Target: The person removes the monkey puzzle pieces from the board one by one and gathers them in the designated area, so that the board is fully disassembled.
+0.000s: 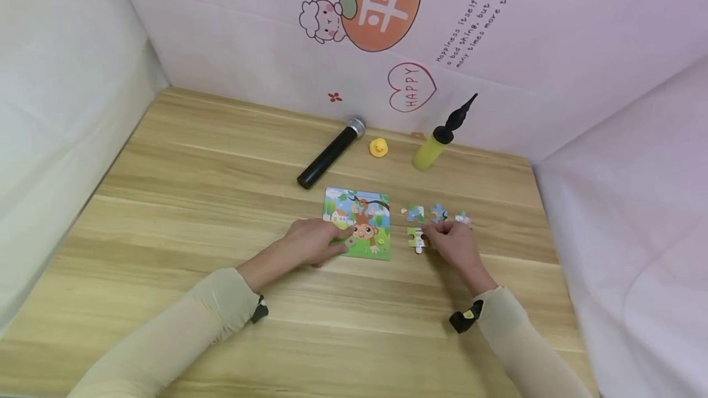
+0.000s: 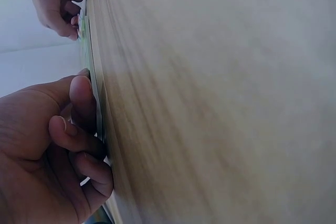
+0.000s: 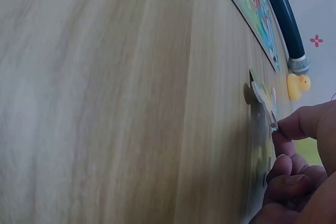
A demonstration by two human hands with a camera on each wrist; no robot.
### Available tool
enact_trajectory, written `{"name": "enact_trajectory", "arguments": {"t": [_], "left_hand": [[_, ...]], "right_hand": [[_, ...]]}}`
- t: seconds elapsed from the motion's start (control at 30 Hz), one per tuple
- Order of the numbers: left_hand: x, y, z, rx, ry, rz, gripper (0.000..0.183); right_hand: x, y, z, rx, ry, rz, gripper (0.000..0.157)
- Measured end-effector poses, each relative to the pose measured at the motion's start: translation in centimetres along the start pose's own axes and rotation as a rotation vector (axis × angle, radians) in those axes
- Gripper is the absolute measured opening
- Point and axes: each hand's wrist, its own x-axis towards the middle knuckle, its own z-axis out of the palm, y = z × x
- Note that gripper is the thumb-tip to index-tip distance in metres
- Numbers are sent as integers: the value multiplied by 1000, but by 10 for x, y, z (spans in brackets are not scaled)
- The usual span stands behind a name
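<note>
A square puzzle board (image 1: 362,207) with a monkey picture lies on the table in the head view. My left hand (image 1: 312,241) holds its left edge, thumb over the picture; in the left wrist view the fingers (image 2: 81,103) are bent against the board's near edge. To the right, my right hand (image 1: 456,247) pinches a jigsaw piece (image 1: 416,239) between thumb and forefinger. The right wrist view shows this piece (image 3: 264,98) tilted up off the table. Loose jigsaw pieces (image 1: 415,212) lie just beyond the right hand, one partly hidden by it.
Behind the board lie a black microphone (image 1: 329,157) and a small yellow duck (image 1: 378,148). A yellow hand pump (image 1: 428,153) with a black nozzle stands near the back wall. White cloth walls (image 1: 619,214) border the wooden table (image 1: 221,158) at the back and sides.
</note>
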Motion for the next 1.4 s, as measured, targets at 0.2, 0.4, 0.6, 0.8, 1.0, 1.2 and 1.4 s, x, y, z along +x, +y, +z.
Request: {"name": "enact_trajectory", "arguments": {"t": [0.2,0.4,0.6,0.8,1.0,1.2,1.4], "left_hand": [[0,1,1,5,-1,2,52],[-1,0,2,14,5,-1,52],[0,1,3,4,12,3,51],[-1,1,2,46,33,12,50],[3,6,-2,121,82,21,41],[5,15,-3,166,72,61,41],[10,28,0,200,90,128,41]], "right_hand": [[1,5,-4,-3,-8,-12,45],[0,5,-3,-7,-13,-36,46],[0,6,-3,-14,-5,-32,47],[1,-2,-2,-7,4,-103,41],[9,-25,6,-24,-4,-276,25],[19,-56,19,-37,-128,-391,22],[37,-85,33,-168,-297,-521,14]]}}
